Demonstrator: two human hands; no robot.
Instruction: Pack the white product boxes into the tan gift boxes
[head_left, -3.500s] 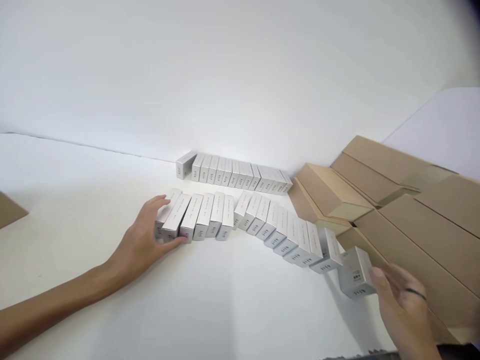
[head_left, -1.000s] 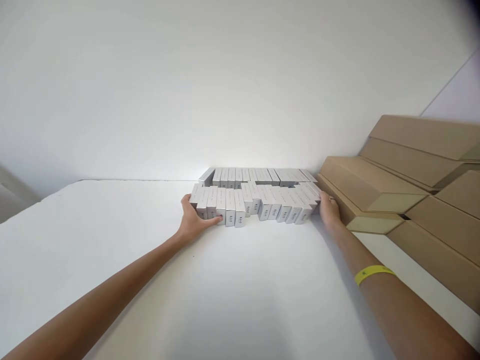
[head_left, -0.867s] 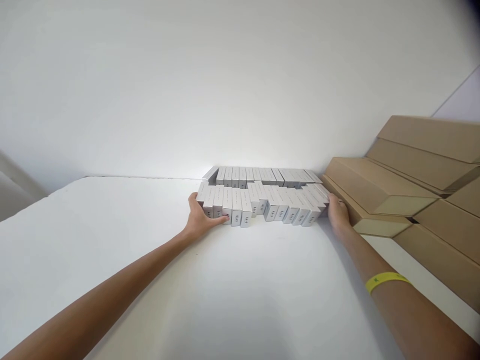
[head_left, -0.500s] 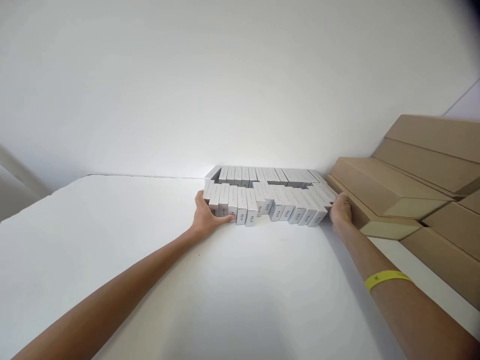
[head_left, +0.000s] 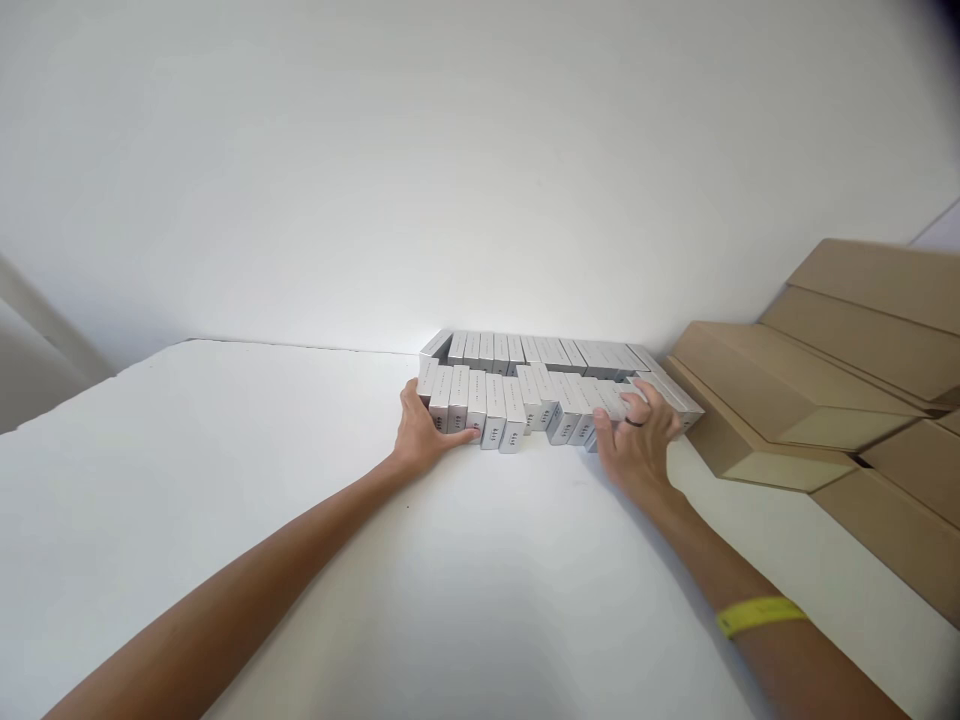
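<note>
Small white boxes [head_left: 493, 408] with dark print on their ends stand on edge in an uneven front row. Behind them a second row of white boxes [head_left: 551, 351] lines the wall, its leftmost box [head_left: 436, 344] leaning. My left hand [head_left: 426, 430] is closed round the left end of the front row, thumb across the near ends and fingers at the side. At the right part of that row, my right hand [head_left: 639, 430] grips several boxes, with its thumb in front and its curled fingers over the tops. It hides some of them. A dark ring is on one finger.
Several long brown cardboard boxes [head_left: 795, 390] are stacked at the right, close to the white rows. The white table [head_left: 285, 430] meets a white wall [head_left: 450, 170] behind the boxes. A yellow wristband [head_left: 761, 616] circles my right wrist.
My right hand has moved left from the right end of the rows onto the front row's boxes. My left hand keeps its hold. The view has shifted slightly.
</note>
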